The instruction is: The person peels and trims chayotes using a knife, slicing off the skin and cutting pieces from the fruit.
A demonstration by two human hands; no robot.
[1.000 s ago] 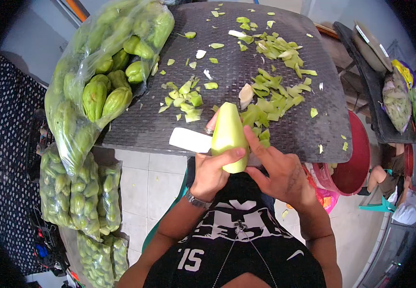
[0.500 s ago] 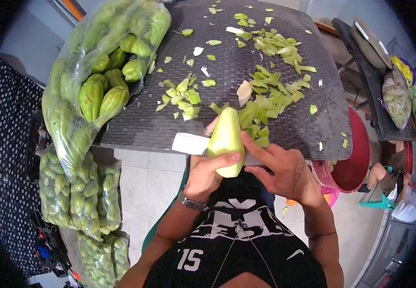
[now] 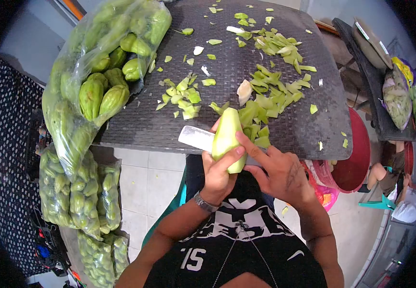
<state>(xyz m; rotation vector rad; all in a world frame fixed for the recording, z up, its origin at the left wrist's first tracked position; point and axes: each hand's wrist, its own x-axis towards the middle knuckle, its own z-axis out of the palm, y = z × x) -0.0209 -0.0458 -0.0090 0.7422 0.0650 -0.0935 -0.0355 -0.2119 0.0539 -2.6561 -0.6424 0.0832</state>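
Peeled chayote (image 3: 226, 134) sits in the left hand (image 3: 216, 176) at the near edge of the bench (image 3: 145, 125), the thumb pressed on its lower part. The right hand's grip (image 3: 282, 174) is closed on the knife (image 3: 196, 138), handle hidden, blade passing behind the chayote. Bare flesh, probably slick, could slip under the thumb; a skidding edge could then nick the left fingers, partly hidden behind.
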